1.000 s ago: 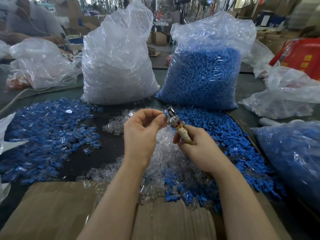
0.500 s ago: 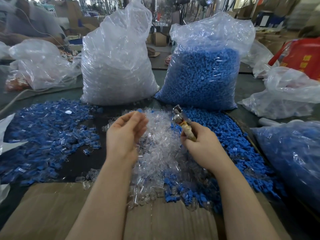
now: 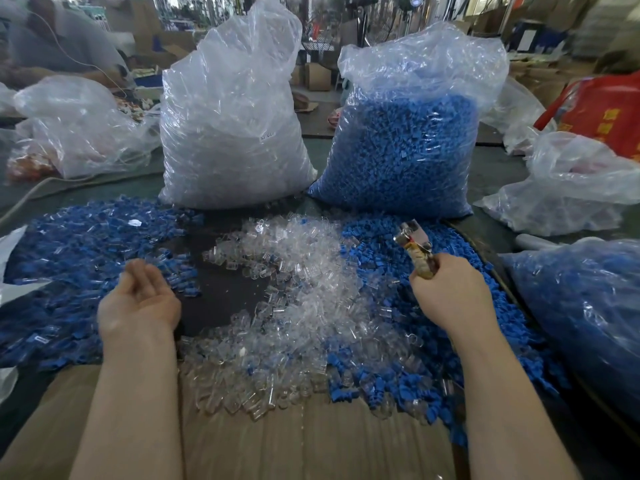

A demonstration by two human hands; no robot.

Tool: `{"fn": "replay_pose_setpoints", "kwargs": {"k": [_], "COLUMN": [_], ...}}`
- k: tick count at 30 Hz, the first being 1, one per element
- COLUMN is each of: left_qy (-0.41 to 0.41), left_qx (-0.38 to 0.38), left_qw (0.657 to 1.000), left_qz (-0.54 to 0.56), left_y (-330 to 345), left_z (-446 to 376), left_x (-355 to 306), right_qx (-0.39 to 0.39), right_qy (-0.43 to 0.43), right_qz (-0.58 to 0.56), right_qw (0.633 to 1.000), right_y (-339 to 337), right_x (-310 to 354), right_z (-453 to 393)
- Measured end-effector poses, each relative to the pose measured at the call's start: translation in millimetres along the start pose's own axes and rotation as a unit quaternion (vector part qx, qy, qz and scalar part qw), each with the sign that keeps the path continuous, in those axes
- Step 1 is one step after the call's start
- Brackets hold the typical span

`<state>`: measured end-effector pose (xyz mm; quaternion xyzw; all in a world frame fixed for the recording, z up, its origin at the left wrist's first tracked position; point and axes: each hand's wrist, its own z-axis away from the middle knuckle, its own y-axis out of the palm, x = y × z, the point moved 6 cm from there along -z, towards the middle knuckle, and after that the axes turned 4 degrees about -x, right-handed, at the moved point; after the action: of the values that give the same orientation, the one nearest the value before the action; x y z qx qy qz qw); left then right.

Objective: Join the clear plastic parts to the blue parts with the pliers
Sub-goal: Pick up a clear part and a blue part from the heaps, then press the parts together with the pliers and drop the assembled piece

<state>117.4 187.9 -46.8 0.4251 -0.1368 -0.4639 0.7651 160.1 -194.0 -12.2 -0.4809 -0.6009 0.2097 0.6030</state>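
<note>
- Head view, nearest you: one sheet of brown cardboard [image 3: 311,445] lies under your two forearms, its far edge covered by loose parts.
- Your left hand [image 3: 138,303] hovers palm up, fingers relaxed and nearly straight, holding nothing; it hangs over the near edge of the left-hand pile of joined blue-and-clear pieces [image 3: 86,251].
- Your right hand [image 3: 446,292] is curled round the handles of the one pair of pliers [image 3: 415,244], whose metal head points up and away from you; nothing shows in its tip.
- Between your hands lies one heap of clear plastic parts [image 3: 298,299], just right of your left hand and just left of your right.
- Beneath and beyond your right hand spreads one heap of loose blue parts [image 3: 491,327].
- Farther off stand two tall bags side by side: a bag of clear parts [image 3: 232,133] on the left and a bag of blue parts [image 3: 405,147] on the right.
- At near right one more blue-filled bag [image 3: 588,317] rests on the table.
</note>
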Motion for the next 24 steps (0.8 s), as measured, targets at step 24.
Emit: {"fn": "replay_pose_setpoints", "kwargs": {"k": [24], "left_qy": [0.279], "left_qx": [0.262], "left_qw": [0.303], "left_qz": [-0.873], "left_y": [16.1], "left_z": [41.9], "left_x": [90.7], "right_qx": [0.110], "right_qy": [-0.002], "right_qz": [0.113], "right_qw": [0.987], "right_y": [19.1], "right_x": [12.5], "right_z": [14.4]}}
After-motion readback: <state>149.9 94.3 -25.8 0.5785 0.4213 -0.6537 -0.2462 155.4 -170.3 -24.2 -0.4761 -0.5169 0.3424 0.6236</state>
